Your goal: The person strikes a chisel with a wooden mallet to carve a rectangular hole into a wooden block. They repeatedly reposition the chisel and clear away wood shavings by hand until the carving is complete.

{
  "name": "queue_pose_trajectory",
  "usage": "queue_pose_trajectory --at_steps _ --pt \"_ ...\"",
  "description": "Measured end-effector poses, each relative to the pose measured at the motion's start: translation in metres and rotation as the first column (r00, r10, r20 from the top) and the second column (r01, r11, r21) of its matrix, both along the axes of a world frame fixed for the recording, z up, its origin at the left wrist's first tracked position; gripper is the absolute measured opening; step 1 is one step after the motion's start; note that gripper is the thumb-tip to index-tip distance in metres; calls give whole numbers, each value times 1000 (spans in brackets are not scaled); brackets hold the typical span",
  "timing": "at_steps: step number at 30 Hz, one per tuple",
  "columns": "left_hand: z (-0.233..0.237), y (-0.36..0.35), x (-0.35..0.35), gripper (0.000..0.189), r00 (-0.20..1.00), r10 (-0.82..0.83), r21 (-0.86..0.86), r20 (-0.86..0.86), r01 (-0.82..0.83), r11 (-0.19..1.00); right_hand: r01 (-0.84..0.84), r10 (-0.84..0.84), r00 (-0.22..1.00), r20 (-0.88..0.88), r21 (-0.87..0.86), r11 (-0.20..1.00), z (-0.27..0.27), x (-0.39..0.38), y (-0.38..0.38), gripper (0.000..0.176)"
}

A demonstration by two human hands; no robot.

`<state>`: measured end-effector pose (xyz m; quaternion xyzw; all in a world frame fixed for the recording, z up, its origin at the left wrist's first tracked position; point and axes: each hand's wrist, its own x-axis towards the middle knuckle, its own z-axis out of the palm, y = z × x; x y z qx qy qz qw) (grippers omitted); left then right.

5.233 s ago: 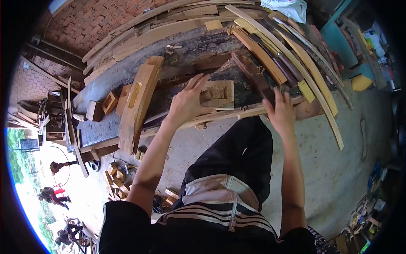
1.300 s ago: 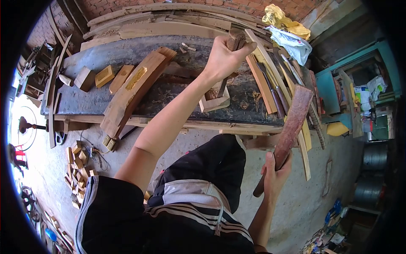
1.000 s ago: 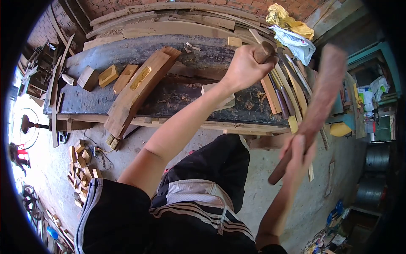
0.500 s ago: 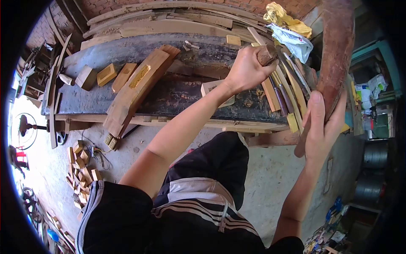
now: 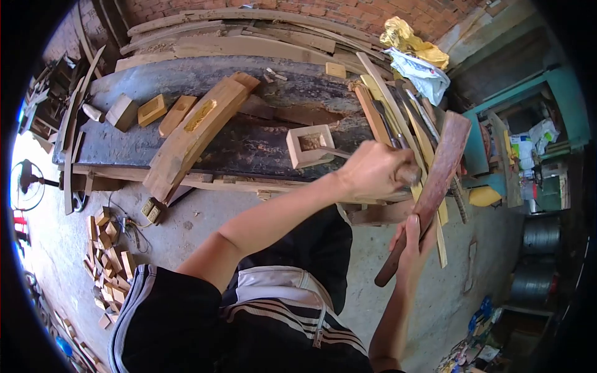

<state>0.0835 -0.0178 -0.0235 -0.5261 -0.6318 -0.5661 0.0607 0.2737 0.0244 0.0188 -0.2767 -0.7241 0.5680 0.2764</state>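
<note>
My left hand [image 5: 373, 166] is closed round the handle of a chisel, the handle's end poking out at the thumb side. The chisel's thin blade [image 5: 336, 151] slants left to the square recess of a small pale wooden block [image 5: 295, 150] near the bench's front edge. Gripped in my right hand [image 5: 413, 247] is a wooden mallet [image 5: 443, 163], a club-like piece with a thick reddish-brown head and narrower handle. The mallet's head is tilted up and right, just beside the chisel handle's end.
A long mortised beam [image 5: 180, 146] lies across the dark workbench [image 5: 255, 140]. Left of it are small blocks [image 5: 152, 110], two with cut recesses. Chisels and wooden strips [image 5: 376, 115] crowd the right end, near plastic bags [image 5: 420, 68]. Offcuts [image 5: 112, 267] are heaped on the floor.
My right hand has brought the mallet down and leftward, close to the chisel. My left hand has lowered, the chisel lying at a flatter slant, and the recessed block now shows fully.
</note>
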Motion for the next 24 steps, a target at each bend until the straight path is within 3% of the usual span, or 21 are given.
queue_pose_trajectory --at_steps 2,4,5,6,9,11,18,20,21,23,24 --pt "8 -2 -12 20 995 24 -27 93 -21 999 67 -67 997 32 2 998 0 16 -1 30" --pt "24 -5 -35 14 970 40 55 238 -55 997 104 -104 994 45 -5 995 -3 30 1 32" --pt "29 -6 -45 25 951 42 157 306 -94 983 127 -126 991 50 -11 992 -4 35 1 33" --pt "47 -20 -52 31 903 71 21 424 -89 996 130 -129 991 46 -18 991 -5 39 2 33" --pt "42 -25 -75 29 908 39 95 418 -86 992 140 -135 988 80 -51 989 -12 43 3 35" --pt "41 -30 -80 29 840 61 -15 540 -62 998 144 -139 985 104 -50 988 -21 41 4 41" --pt "34 -33 -75 29 812 42 -19 582 -38 999 51 -45 994 100 -55 997 -23 23 0 43" --pt "36 -31 -69 26 823 -73 139 563 -7 990 -2 9 993 120 -55 998 -15 14 0 44" --pt "37 -33 -68 23 851 45 -47 523 -24 999 -5 12 993 118 -58 998 -10 8 1 44" --pt "29 -25 -55 14 922 18 22 388 -28 999 68 -69 998 3 120 990 4 -8 1 44" --pt "26 -23 -49 13 947 13 17 321 -20 1000 58 -60 998 7 115 992 16 -15 0 44"
